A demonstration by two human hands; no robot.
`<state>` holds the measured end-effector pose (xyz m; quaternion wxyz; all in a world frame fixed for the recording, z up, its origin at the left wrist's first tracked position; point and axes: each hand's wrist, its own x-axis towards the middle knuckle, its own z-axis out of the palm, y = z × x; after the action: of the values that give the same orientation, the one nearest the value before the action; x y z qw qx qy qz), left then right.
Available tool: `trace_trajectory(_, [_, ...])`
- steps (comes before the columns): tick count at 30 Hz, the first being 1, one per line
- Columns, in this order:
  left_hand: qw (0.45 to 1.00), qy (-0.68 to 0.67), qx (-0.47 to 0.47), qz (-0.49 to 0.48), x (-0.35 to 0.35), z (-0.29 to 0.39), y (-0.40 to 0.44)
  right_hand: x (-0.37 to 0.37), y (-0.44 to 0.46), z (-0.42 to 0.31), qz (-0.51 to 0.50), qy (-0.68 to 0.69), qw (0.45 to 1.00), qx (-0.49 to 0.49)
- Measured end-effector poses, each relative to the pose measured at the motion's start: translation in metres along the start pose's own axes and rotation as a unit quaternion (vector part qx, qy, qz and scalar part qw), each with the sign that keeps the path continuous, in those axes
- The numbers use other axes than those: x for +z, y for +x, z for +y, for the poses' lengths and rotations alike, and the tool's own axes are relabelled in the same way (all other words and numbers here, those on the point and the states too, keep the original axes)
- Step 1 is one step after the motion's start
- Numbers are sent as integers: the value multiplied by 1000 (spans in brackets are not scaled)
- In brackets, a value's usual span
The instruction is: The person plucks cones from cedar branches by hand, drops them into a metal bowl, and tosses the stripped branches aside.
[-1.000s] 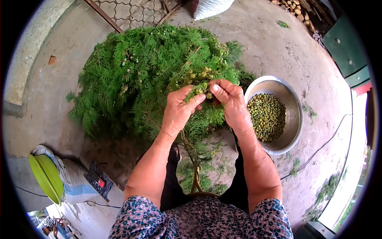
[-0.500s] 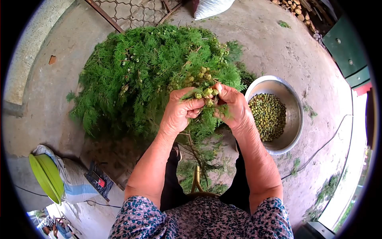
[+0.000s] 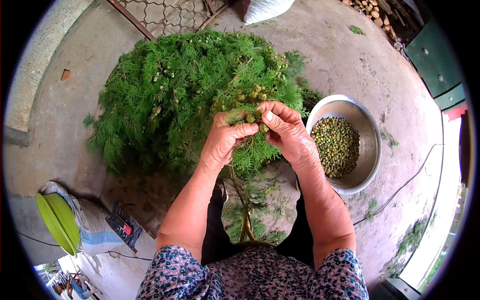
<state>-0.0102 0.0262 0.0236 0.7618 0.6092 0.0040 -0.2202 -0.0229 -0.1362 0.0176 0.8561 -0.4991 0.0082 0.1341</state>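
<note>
My left hand (image 3: 223,140) is closed round a leafy green conifer sprig (image 3: 252,155) that carries round green cones (image 3: 263,128). Just to its right, my right hand (image 3: 289,131) pinches at the cone cluster with thumb and forefinger; the cone between them is partly hidden. Behind both hands rises a big heap of cut conifer branches (image 3: 170,95), dotted with more cones. A metal basin (image 3: 369,150) stands by my right wrist, its bottom covered with loose green and yellowish cones (image 3: 337,147).
A lime-green basin (image 3: 55,225) leans by a pale sack (image 3: 95,232) at lower left. A white sack (image 3: 265,10) and stacked firewood (image 3: 375,15) lie at the back. A cable (image 3: 400,189) crosses the concrete floor on the right. Green cabinets (image 3: 435,60) stand at far right.
My right fingers have shifted slightly left and curled over the cone cluster, covering more of it. The left hand keeps its hold on the sprig, almost unmoved.
</note>
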Motion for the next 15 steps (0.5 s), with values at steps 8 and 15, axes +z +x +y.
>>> trace_trajectory(8, [997,-15,52,-50,3,-7,2,-8,2,2,21,70,995,74])
trace_trajectory(15, [990,-121,61,29,2,-14,6,-5,1,-3,20,120,993,5])
